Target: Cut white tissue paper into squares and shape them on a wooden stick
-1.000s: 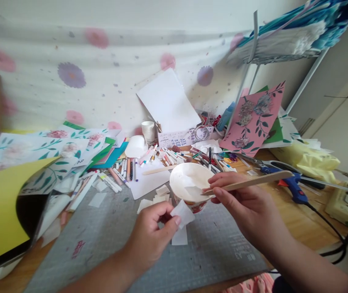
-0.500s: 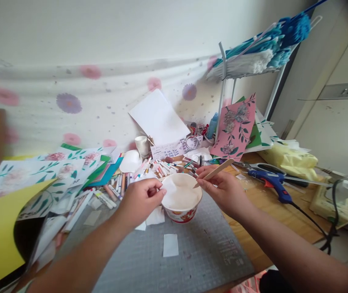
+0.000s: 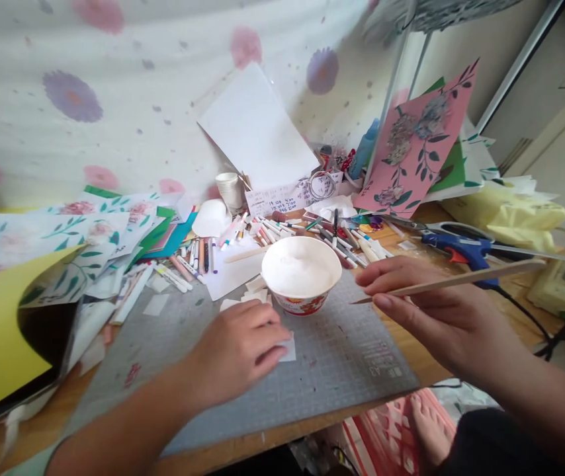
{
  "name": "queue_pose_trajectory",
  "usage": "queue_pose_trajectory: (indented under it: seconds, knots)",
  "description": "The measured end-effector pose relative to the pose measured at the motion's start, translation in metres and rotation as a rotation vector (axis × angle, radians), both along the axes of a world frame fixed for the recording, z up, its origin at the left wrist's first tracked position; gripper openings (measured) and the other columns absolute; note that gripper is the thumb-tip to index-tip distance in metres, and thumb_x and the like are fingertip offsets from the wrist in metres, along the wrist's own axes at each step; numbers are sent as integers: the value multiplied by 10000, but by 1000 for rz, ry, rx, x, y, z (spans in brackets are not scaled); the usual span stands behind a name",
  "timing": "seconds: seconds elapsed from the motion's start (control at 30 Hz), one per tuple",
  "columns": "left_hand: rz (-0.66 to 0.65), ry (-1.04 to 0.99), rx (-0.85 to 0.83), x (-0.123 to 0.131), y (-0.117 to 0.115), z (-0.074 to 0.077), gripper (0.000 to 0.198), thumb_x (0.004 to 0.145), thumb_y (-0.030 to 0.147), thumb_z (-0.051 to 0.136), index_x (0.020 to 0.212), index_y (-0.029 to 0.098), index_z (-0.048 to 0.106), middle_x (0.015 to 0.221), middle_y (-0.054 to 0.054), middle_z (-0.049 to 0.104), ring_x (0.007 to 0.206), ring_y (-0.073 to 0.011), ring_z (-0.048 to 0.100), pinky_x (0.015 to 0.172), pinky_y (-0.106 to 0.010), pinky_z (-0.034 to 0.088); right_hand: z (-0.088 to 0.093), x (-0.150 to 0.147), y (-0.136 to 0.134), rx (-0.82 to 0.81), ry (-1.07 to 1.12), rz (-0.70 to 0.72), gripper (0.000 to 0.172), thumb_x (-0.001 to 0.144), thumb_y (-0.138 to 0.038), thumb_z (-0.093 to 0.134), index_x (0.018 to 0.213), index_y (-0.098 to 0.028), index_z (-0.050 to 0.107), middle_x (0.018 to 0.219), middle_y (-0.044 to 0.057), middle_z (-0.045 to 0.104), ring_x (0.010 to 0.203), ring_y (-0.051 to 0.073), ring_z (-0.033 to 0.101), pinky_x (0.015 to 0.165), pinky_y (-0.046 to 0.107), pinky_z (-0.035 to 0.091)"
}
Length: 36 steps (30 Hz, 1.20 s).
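My right hand [image 3: 426,304] pinches a flat wooden craft stick [image 3: 485,274], its pointed tip aimed left, to the right of the bowl and apart from it. A white paper bowl [image 3: 305,305] with a red printed side stands on the grey cutting mat [image 3: 332,370]; something white lies inside. In front of the bowl, my left hand [image 3: 245,340] reaches low over the mat with loosely bent fingers, thumb apart from them. Its fingertips are at a small white paper square [image 3: 290,348], which they partly cover; contact is not clear. More small pale pieces [image 3: 257,291] lie left of the bowl.
Many markers [image 3: 203,254] lie scattered behind the mat. A blue glue gun [image 3: 456,248] with a black cord and scissors [image 3: 461,231] lie at right. A pink flower card [image 3: 419,145] leans at the back. Yellow sheets [image 3: 9,330] and paper cups [image 3: 230,192] stand left.
My left hand has left the bowl's rim and come down to the paper square. My right hand has drawn the craft stick away from over the bowl, to the right. The view has tilted down.
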State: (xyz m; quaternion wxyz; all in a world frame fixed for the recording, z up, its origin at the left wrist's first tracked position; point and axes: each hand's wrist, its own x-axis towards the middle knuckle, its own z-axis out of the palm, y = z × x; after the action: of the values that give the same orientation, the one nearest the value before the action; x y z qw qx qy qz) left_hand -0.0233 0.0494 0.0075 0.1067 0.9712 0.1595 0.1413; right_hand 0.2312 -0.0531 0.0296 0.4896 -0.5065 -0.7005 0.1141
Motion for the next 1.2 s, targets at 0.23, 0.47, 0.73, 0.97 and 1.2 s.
queue_pose_trajectory:
  seconds: [0.23,0.47,0.73,0.97,1.2]
  knots:
    - [-28,184,-185,-1,6,-17,111,812,181,632,911,208,675,1000,-45,665,919,-229,589,829,-393,420,-4,-14,-10,-94,-19,72,109,850,-136,595,880,-211,668,904,46,695,925,168,635,807,235,503]
    - [170,-140,-677,-3,-8,-7,87,853,186,534,790,182,594,908,-37,638,844,-173,585,757,-298,445,-11,-35,-13,-303,328,192,113,869,-198,611,826,-252,701,885,-3,693,924,140,637,816,204,496]
    - [322,-261,-1176,-3,-25,0,155,834,343,579,870,193,593,681,43,521,627,-112,470,573,-213,374,-18,-57,-16,-328,653,220,95,876,-274,621,863,-283,714,893,1,707,910,163,630,785,250,501]
    - [244,-308,-995,-2,-21,-1,118,804,267,598,729,183,633,674,27,520,629,-121,477,574,-233,366,-23,-67,-13,-302,643,199,114,881,-244,610,879,-297,711,891,20,701,933,212,626,774,324,513]
    - [235,-375,-1142,-3,-21,-7,139,795,290,621,730,168,638,778,-24,630,743,-163,559,660,-266,418,-23,-71,-11,-277,639,217,114,883,-251,611,890,-306,711,894,12,706,913,193,636,790,310,517]
